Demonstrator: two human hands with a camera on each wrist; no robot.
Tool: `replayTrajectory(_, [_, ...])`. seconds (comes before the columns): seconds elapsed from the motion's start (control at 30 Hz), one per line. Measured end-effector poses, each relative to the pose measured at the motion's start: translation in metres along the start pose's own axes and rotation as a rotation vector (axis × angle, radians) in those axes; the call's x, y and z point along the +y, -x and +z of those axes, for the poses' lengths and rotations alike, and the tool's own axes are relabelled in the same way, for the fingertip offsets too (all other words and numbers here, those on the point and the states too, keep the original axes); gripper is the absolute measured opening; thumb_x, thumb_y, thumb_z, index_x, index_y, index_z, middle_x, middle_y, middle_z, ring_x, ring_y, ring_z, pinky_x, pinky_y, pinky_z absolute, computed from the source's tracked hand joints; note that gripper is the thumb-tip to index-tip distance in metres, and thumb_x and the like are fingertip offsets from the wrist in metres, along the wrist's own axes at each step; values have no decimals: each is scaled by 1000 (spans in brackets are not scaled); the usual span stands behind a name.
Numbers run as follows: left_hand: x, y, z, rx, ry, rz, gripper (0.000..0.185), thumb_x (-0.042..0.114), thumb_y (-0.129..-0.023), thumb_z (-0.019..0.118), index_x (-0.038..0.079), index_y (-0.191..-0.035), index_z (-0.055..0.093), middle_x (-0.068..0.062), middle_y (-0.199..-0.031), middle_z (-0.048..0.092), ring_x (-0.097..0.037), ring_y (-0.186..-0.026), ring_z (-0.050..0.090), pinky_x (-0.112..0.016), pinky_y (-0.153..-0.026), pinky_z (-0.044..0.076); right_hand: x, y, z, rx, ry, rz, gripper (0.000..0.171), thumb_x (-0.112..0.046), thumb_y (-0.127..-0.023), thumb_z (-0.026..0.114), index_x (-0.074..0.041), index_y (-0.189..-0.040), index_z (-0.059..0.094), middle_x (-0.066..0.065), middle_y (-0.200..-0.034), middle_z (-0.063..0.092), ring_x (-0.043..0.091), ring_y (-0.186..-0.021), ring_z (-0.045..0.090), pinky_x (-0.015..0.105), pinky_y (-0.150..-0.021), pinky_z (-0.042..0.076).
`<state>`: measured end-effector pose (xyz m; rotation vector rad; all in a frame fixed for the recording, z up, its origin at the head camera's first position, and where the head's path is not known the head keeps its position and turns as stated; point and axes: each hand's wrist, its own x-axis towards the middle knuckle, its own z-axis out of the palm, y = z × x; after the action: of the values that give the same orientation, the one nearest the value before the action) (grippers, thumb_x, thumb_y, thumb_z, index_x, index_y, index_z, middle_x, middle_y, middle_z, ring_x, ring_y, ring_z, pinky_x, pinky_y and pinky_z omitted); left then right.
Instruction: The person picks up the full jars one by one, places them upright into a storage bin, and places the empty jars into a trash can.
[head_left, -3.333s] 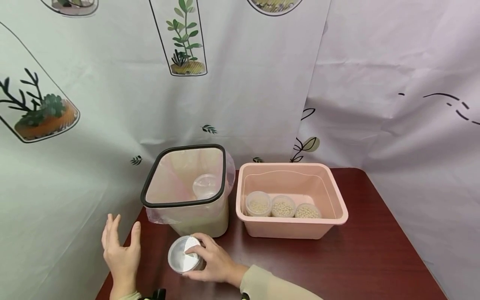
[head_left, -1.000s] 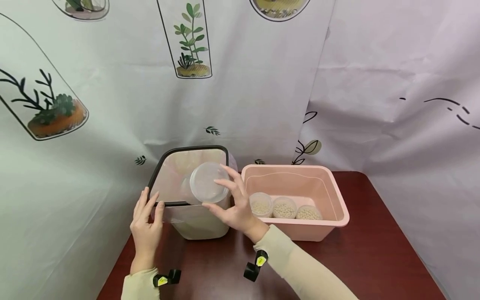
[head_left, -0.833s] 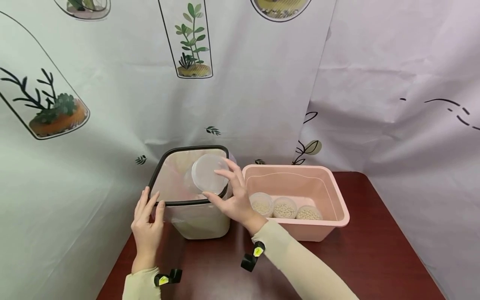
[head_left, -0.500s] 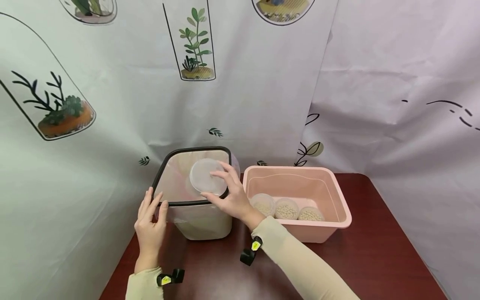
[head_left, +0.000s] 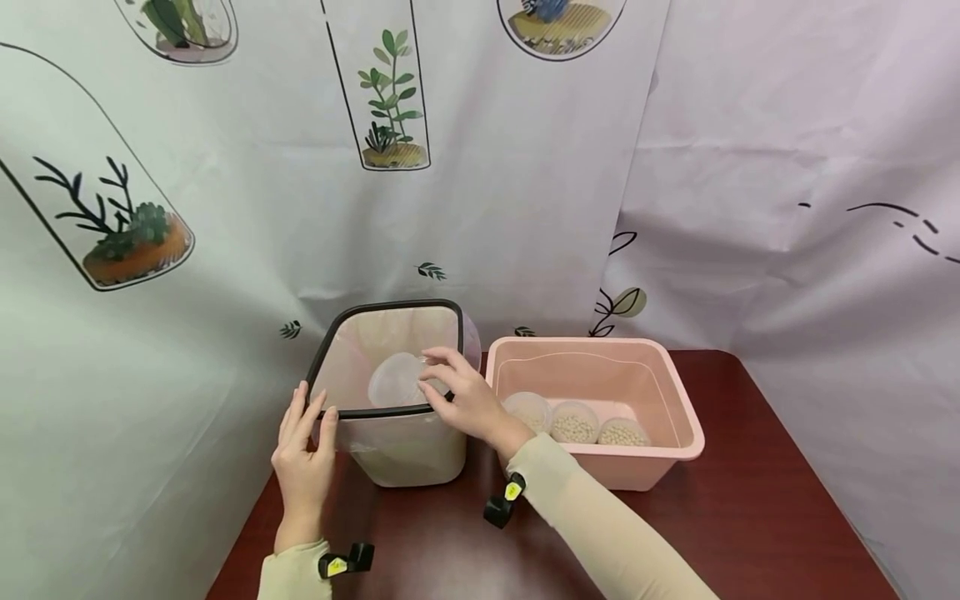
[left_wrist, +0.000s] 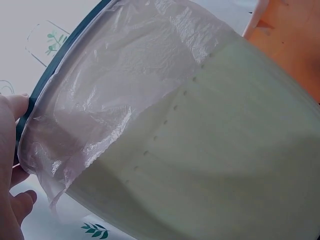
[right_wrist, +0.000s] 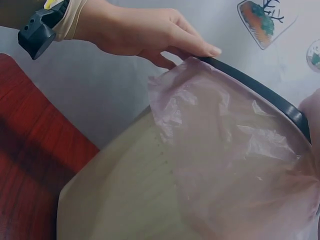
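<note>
A cream waste bin [head_left: 408,454] with a black rim [head_left: 405,303] and a pink bag liner [left_wrist: 125,90] stands at the table's back left. My right hand [head_left: 453,396] reaches over the bin's front right corner. Its fingertips hold the right edge of an empty clear plastic cup [head_left: 393,379], which sits low inside the bin's mouth. My left hand [head_left: 303,454] rests with straight fingers on the rim's front left corner. In the right wrist view the left hand [right_wrist: 145,35] lies on the rim [right_wrist: 260,95].
A pink tub [head_left: 600,471] stands right of the bin. It holds three clear cups of pale beads [head_left: 573,425]. The dark red table [head_left: 712,533] ends at a printed curtain [head_left: 225,233] behind and on both sides.
My right hand lifted the clear cup from the table in front of the bin, carried it over the bin and lowered it inside. My left hand moved onto the bin's rim.
</note>
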<state>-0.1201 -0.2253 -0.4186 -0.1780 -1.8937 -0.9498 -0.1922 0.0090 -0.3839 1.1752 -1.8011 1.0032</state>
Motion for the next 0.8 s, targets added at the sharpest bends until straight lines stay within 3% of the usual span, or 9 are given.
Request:
replayTrajectory(0.33, [2, -1, 0, 9, 4, 9, 36, 1, -81, 68, 4, -116, 65, -11, -134, 50, -34, -125, 43, -19, -100, 31, -2, -1, -1, 6, 37, -23, 7, -5, -84, 64, -4, -90, 66, 15, -107, 59, 22, -104, 57, 23, -90, 43])
replayTrajectory(0.43, [2, -2, 0, 11, -3, 15, 36, 1, -81, 68, 5, -118, 65, -12, -134, 50, -35, -125, 42, -20, -101, 30, -3, 0, -3, 30, 24, -28, 8, -5, -84, 63, -3, -91, 65, 15, -107, 59, 22, -102, 58, 22, -84, 46])
replayTrajectory(0.63, [3, -5, -2, 19, -19, 53, 40, 1, -81, 69, 4, -121, 62, -14, -135, 48, -35, -126, 41, -23, -103, 29, -7, 2, -13, 95, -42, 5, 12, -1, -84, 62, 1, -95, 64, 16, -109, 58, 10, -68, 54, 12, -54, 43])
replayTrajectory(0.8, [7, -9, -4, 43, -30, 98, 43, 7, -80, 71, 2, -122, 61, -12, -136, 48, -36, -125, 42, -29, -104, 29, -8, 5, -21, 139, -47, 9, 16, 4, -82, 62, 2, -98, 64, 16, -109, 59, 9, -63, 51, 18, -54, 46])
